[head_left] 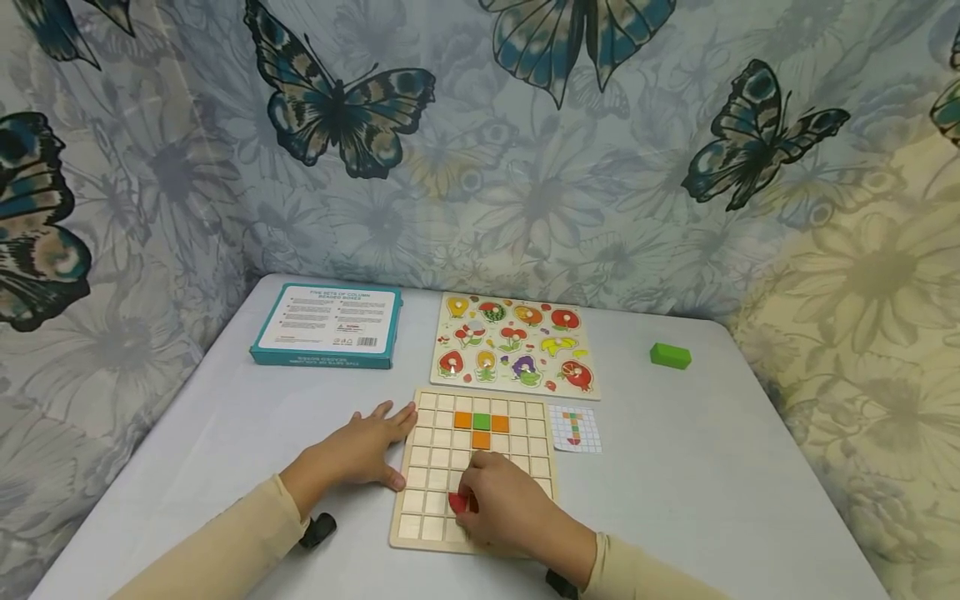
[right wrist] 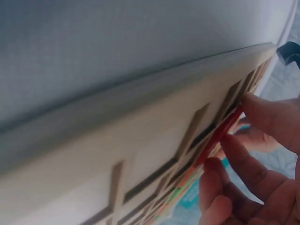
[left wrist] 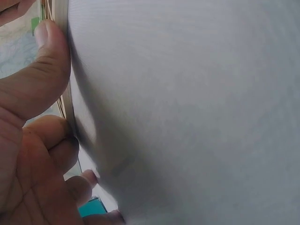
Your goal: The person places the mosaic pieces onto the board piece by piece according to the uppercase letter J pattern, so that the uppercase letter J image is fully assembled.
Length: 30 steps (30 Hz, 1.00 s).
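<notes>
A wooden grid board (head_left: 422,479) lies on the table between the hands. Near its top, orange square tiles (head_left: 463,420) flank a green tile (head_left: 482,422), with another orange tile right below the green one. My right hand (head_left: 506,500) covers the board's lower middle and pinches a red curved-edged piece (head_left: 457,502) between thumb and fingers. In the right wrist view this red piece (right wrist: 218,138) is close over the grid cells. With fingers spread, my left hand (head_left: 360,446) rests at the board's left edge; its thumb (left wrist: 51,70) touches the rim in the left wrist view.
Just right of the board lies a small pattern card (head_left: 588,429) with a coloured figure. Behind the board is a fruit puzzle (head_left: 543,333), with a teal-edged box (head_left: 330,321) to its left. A green block (head_left: 670,356) sits at the far right.
</notes>
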{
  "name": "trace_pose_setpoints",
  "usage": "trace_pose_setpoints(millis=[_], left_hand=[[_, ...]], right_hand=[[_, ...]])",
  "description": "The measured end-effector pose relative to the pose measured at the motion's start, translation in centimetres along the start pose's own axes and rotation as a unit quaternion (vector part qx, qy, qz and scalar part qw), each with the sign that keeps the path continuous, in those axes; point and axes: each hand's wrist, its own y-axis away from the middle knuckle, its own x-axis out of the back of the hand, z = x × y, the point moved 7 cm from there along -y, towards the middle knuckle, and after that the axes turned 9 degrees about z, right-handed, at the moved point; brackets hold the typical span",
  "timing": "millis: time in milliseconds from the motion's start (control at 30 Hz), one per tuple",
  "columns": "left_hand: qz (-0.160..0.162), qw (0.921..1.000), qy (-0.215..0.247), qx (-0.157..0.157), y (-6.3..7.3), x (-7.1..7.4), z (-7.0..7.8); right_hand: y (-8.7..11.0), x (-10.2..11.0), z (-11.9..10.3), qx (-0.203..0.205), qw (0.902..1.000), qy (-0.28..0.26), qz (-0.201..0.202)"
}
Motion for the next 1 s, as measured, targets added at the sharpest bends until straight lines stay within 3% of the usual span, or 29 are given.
trace_pose_setpoints(millis=[400, 1000], left_hand=[[0.001, 1.0, -0.001, 0.001, -0.02, -0.07, 0.0], [0.006, 1.0, -0.003, -0.005, -0.24, -0.24, -0.14]], right_hand=[[-0.23, 0.45, -0.45, 0.026, 0.9988, 0.002, 0.042], [0.44, 0.24, 0.18, -0.005, 0.9985, -0.021, 0.051]])
